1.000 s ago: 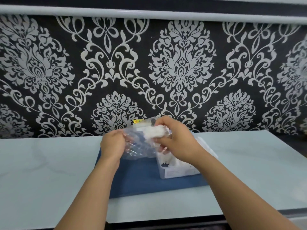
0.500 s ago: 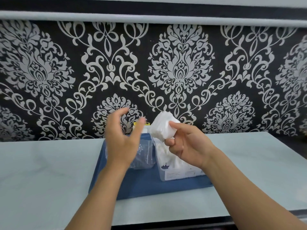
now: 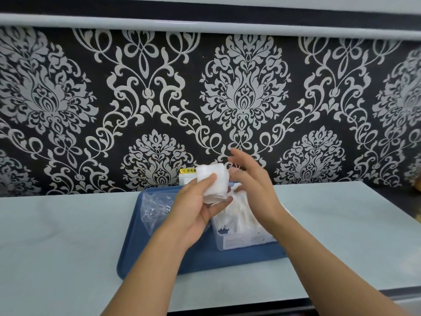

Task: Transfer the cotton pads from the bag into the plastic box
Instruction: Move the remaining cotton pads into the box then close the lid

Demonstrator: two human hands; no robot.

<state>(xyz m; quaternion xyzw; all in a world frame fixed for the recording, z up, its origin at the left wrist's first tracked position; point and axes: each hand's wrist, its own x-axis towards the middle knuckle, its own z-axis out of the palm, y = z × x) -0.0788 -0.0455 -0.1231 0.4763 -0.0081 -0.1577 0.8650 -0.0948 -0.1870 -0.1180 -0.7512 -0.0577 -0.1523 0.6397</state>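
Observation:
A white stack of cotton pads (image 3: 213, 185) is held up above the tray, my left hand (image 3: 196, 208) shut on it from below and the side. My right hand (image 3: 250, 185) is just right of the stack, fingers spread, holding nothing. The clear plastic bag (image 3: 155, 206) lies crumpled on the left part of the blue tray (image 3: 205, 256). The clear plastic box (image 3: 241, 231) stands on the tray's right part with white cotton pads inside; my hands hide its top.
The tray lies on a pale counter (image 3: 68, 236) against a black and silver patterned wall. A small white item with a yellow label (image 3: 186, 173) stands behind the tray. The counter's front edge runs close to me.
The pad stack passed from my right hand to my left hand. My left hand let go of the bag, which now lies on the tray. My right hand opened.

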